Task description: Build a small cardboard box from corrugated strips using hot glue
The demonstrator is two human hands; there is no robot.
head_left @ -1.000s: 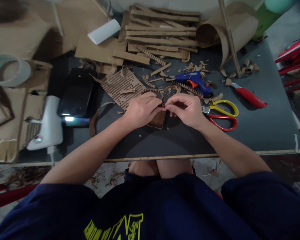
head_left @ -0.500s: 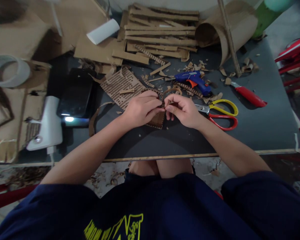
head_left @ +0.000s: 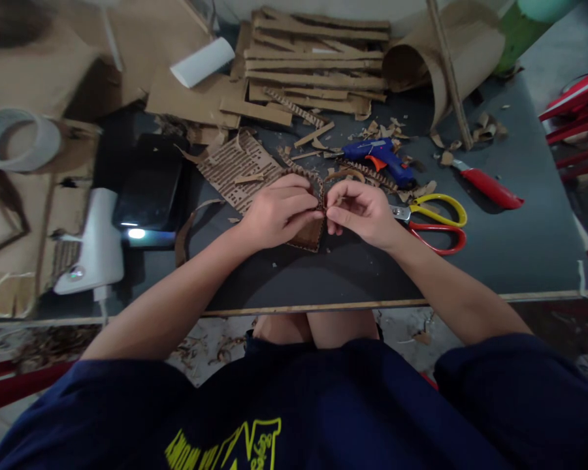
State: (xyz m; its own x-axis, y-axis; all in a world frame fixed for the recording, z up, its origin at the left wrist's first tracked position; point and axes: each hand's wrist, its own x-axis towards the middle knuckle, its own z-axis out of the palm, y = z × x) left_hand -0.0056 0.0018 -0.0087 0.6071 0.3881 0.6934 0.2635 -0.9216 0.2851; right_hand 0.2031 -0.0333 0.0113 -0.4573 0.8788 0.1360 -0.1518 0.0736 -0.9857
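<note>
Under my left hand [head_left: 285,210] lies a small cardboard piece [head_left: 310,236] edged with a corrugated strip; the fingers are closed over its upper side and hide much of it. My right hand [head_left: 357,212] is at the piece's right edge, thumb and forefinger pinched together. What the pinch holds, if anything, is too small to make out. A thin curled paper strip [head_left: 345,175] arches just above the right hand. Beside the left hand rests a sheet of peeled corrugated cardboard [head_left: 240,163]. Scissors [head_left: 434,222] with yellow and red handles lie right of my right hand.
A blue glue gun [head_left: 379,156] and a red-handled knife [head_left: 490,186] lie beyond my right hand among scraps. Cardboard strips [head_left: 318,62] are stacked at the back, near a cardboard roll [head_left: 451,52]. At left are a tape roll [head_left: 19,138], a black device [head_left: 149,196] and a white device [head_left: 93,245].
My right hand has shifted slightly to the right, its fingertips drawing a little away from the cardboard piece's edge. The left hand stays almost in place.
</note>
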